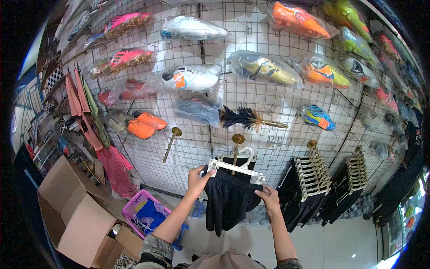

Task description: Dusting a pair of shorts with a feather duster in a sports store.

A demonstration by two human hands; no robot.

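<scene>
Before me I hold up a pair of black shorts [228, 201] by the waistband. A white plastic clip hanger [235, 167] lies along the top of the shorts, its hook pointing up. My left hand [198, 181] grips the hanger's left clip together with the waistband corner. At the other corner, my right hand [268, 198] pinches the waistband just below the right clip; whether that clip bites the cloth I cannot tell. Right behind, another black garment [239, 175] hangs on a hanger from a metal display arm [238, 138].
Bagged football boots [191, 79] hang on a wire grid wall [268, 101]. Rows of black shorts on hangers [314, 178] hang at right. A feather duster [253, 119] sits on the grid. Lower left are a pink plastic basket [129, 205] of clothes and open cardboard boxes [84, 228].
</scene>
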